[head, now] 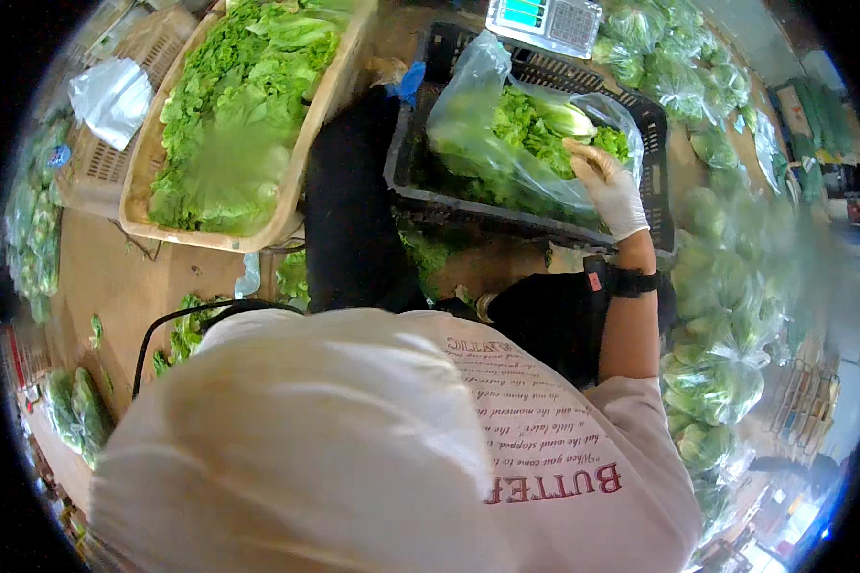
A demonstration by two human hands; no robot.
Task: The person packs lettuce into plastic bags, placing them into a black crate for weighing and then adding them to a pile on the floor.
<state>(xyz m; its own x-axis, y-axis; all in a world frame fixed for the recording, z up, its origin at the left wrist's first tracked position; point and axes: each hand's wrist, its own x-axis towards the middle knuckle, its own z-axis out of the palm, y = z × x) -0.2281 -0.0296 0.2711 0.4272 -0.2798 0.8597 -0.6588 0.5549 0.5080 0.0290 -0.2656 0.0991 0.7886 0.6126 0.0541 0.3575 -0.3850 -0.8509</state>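
My right hand (608, 188), in a whitish glove, reaches over the near right side of a clear plastic bag (466, 107). Its fingertips are beside leafy green lettuce (523, 129) and a head with a pale stem end (570, 120) in the bag's mouth; whether they grip the bag or a leaf cannot be told. The bag lies in a black plastic crate (502, 215) in front of me. My left hand is out of view. To the left of the crate, beyond my leg, stands a tan plastic tub (135, 208) full of loose lettuce (251, 93).
A digital scale (545, 25) sits at the crate's far edge. Many bagged greens (713, 379) line the right side; more bags (39, 222) lie far left. A bundle of plastic bags (111, 100) rests on a slotted crate (104, 161). Loose leaves (186, 336) lie on the floor.
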